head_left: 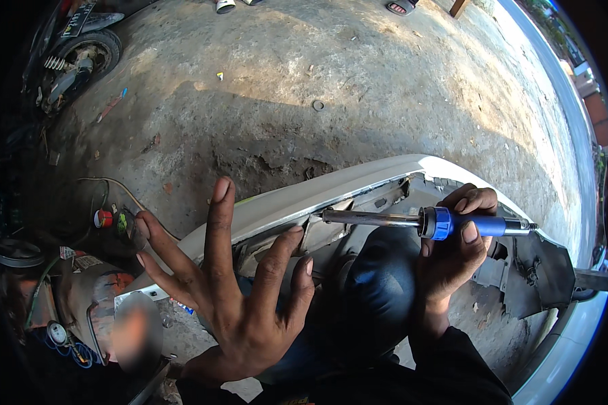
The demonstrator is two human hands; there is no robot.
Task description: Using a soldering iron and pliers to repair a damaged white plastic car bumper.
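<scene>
Blue plastic covers the handle of a soldering iron with a long metal barrel, seen in the head view in the right hand, whose fingers and thumb close around the grip. The iron lies almost level, barrel pointing left, above the hollow inner side of a white, curved plastic car bumper; whether its tip touches the bumper, I cannot tell. The left hand holds nothing: its fingers are spread wide and raised over the bumper's near side, the index fingertip near the barrel's end. Beneath the iron is a knee in dark blue trousers. At lower left stand a worn, rust-marked cylindrical tank and a round white-faced gauge. Beyond the bumper spreads rough grey concrete ground, with a black-tyred motorcycle wheel at upper left.
</scene>
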